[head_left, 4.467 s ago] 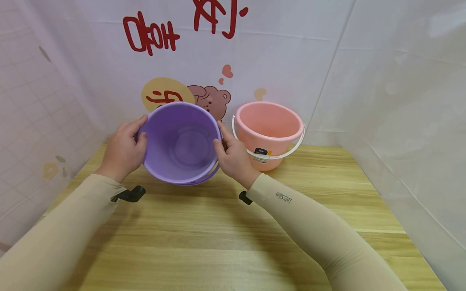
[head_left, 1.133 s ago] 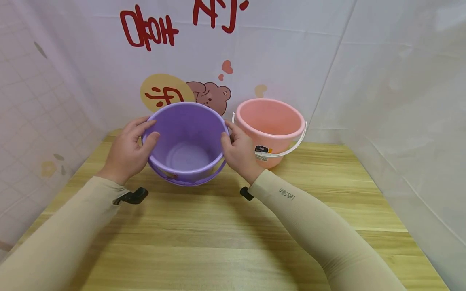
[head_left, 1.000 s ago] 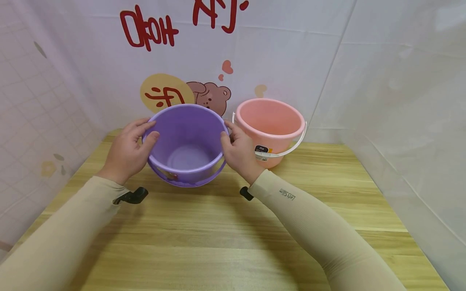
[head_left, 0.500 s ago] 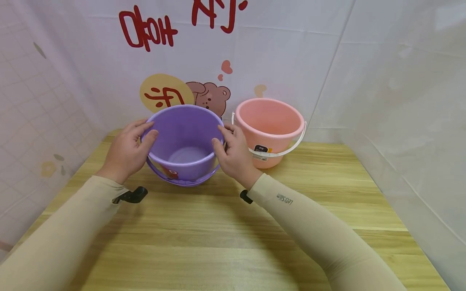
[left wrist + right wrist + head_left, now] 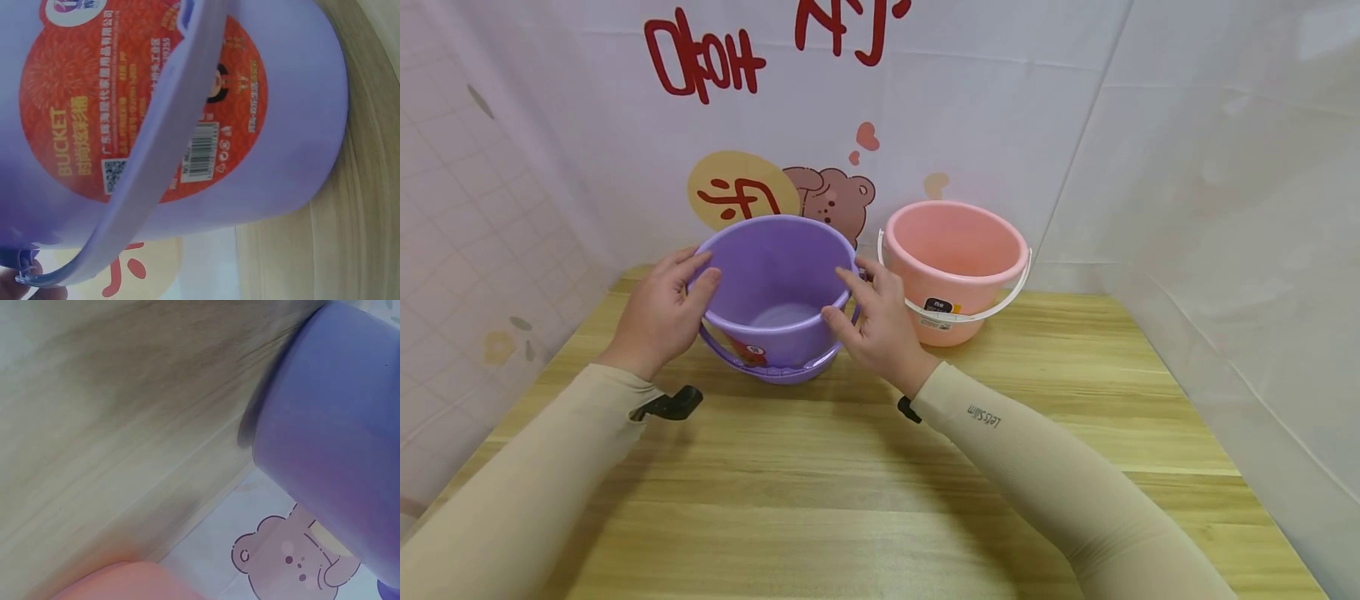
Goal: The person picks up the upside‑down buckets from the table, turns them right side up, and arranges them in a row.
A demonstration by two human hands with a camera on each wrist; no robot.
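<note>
A purple bucket (image 5: 786,333) stands nearly upright on the wooden table, its handle hanging down across the front. In the left wrist view its round red label (image 5: 144,106) lies partly behind the purple handle (image 5: 150,140). My left hand (image 5: 658,312) grips the left rim, thumb over the edge; fingertips (image 5: 28,287) show beside the handle joint. At the right rim my right hand (image 5: 883,329) touches with loosely spread fingers, index and thumb reaching over the edge. The right wrist view shows the bucket's plain side (image 5: 331,425), but not the fingers.
A pink bucket (image 5: 955,250) with a white handle (image 5: 1011,300) stands close to the right of the purple one. Behind is a white printed sheet (image 5: 985,108) with a bear and red characters. More sheeting (image 5: 1240,208) borders the wooden table (image 5: 850,483) at the right.
The purple bucket has tilted from facing me to nearly upright, coming down toward the table and shifting slightly left lately. My right hand's fingers have loosened and spread at the rim.
</note>
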